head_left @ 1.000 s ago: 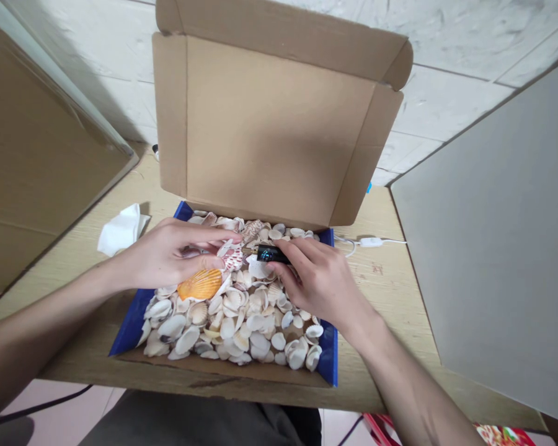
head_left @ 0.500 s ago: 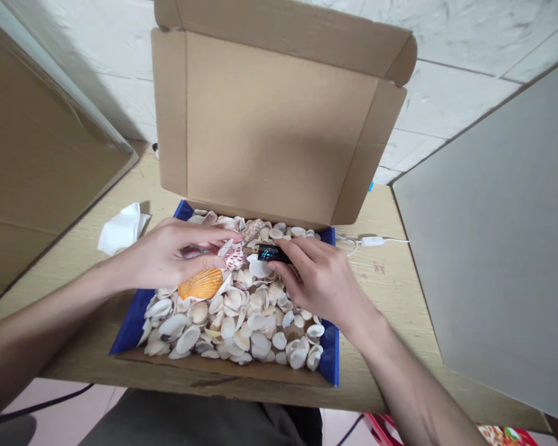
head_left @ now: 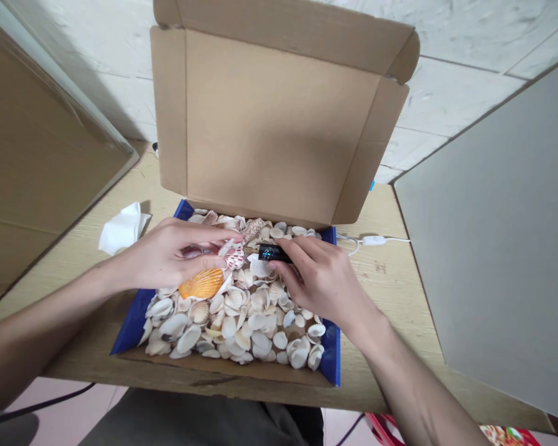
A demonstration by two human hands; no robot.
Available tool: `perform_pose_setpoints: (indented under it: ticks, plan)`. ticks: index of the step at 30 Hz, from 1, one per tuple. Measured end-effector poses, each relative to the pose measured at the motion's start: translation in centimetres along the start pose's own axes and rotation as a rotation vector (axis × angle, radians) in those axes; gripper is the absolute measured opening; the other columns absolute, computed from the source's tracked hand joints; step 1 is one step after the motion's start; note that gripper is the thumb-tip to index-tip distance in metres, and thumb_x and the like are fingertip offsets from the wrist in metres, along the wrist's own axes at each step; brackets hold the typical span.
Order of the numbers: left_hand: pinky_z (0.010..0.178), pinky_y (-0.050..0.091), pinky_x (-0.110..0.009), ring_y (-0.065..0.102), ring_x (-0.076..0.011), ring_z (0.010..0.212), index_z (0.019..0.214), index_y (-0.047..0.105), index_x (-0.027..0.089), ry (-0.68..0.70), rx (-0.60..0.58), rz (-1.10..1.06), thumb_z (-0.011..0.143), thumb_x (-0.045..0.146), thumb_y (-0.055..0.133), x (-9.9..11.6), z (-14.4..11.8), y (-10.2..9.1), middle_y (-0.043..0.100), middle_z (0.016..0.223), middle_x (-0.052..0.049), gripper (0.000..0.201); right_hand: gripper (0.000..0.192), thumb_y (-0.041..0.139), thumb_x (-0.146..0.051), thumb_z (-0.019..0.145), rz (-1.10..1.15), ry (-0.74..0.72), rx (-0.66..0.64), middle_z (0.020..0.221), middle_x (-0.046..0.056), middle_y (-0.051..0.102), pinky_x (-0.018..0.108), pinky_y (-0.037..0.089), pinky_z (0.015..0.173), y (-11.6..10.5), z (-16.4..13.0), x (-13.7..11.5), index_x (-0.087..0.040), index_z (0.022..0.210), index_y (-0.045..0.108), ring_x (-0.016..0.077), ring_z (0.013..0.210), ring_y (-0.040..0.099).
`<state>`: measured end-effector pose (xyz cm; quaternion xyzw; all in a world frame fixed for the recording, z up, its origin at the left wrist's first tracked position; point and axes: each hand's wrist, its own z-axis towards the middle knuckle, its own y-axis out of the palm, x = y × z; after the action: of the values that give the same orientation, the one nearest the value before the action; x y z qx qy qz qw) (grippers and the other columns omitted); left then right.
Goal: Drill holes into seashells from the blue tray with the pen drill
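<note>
Between the thumb and fingers of my left hand (head_left: 162, 253) is a purple-and-white spotted seashell (head_left: 234, 256). My right hand (head_left: 325, 275) grips a small black mini drill (head_left: 270, 253) with a lit display. The drill's brass-coloured tip points left at the spotted shell; whether it touches cannot be made out. Both hands are above an open cardboard box (head_left: 332, 353) with blue sides, filled with mostly white shells (head_left: 255, 322). Just below my left thumb lies an orange scallop shell (head_left: 201, 285).
The box's lid (head_left: 279, 124) stands upright at the back. White tissue (head_left: 123, 228) lies on the wooden table (head_left: 395, 272) to the left. A white cable with an inline switch (head_left: 373, 240) runs along the right. Panels (head_left: 502, 235) flank both sides.
Hardly anything differs. Both hands keep the spotted seashell and the mini drill in nearly the same place; the view has shifted very slightly.
</note>
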<state>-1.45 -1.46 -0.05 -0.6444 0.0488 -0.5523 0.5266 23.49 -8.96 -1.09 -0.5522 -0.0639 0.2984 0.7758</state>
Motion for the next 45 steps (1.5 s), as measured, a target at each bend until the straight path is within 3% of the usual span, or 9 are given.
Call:
perform_pose_setpoints:
  ticks: [20, 25, 35, 45]
  plan:
    - [0.053, 0.046, -0.015, 0.06, -0.009, 0.058, 0.117, 0.069, 0.014, -0.008, 0.006, 0.01, 0.087, 0.029, 0.064, -0.26, -0.16, 0.19, 0.075, 0.098, -0.008, 0.034, 0.031, 0.044, -0.032, 0.096, 0.01, 0.015, -0.028, 0.08, 0.008, 0.066, 0.03, 0.044, 0.063, 0.04, -0.06, 0.06, -0.009, 0.107, 0.063, 0.0182, 0.071, 0.058]
    - [0.05, 0.044, -0.017, 0.053, -0.0082, 0.05, 0.116, 0.069, 0.013, -0.01, -0.02, 0.023, 0.088, 0.031, 0.062, -0.26, -0.25, 0.07, 0.075, 0.093, -0.007, 0.034, 0.031, 0.044, -0.031, 0.097, 0.0, 0.018, -0.042, 0.079, 0.007, 0.065, 0.03, 0.042, 0.062, 0.04, -0.02, 0.04, -0.008, 0.105, 0.063, 0.0177, 0.069, 0.057]
    - [0.049, 0.044, -0.018, 0.053, -0.0083, 0.049, 0.119, 0.068, 0.02, -0.027, -0.012, 0.004, 0.087, 0.034, 0.063, -0.69, -0.45, 0.21, 0.075, 0.099, -0.006, 0.035, 0.03, 0.045, -0.031, 0.096, 0.017, 0.031, -0.06, 0.08, 0.008, 0.065, 0.031, 0.044, 0.063, 0.04, -0.07, 0.05, -0.009, 0.106, 0.063, 0.0184, 0.072, 0.058]
    - [0.05, 0.043, -0.018, 0.054, -0.0093, 0.052, 0.118, 0.068, 0.016, -0.027, -0.019, 0.021, 0.089, 0.033, 0.062, -0.41, -0.36, 0.17, 0.075, 0.099, -0.008, 0.035, 0.029, 0.044, -0.032, 0.097, 0.013, 0.032, -0.049, 0.08, 0.007, 0.065, 0.028, 0.041, 0.062, 0.17, -0.17, 0.05, -0.011, 0.104, 0.063, 0.0167, 0.07, 0.057]
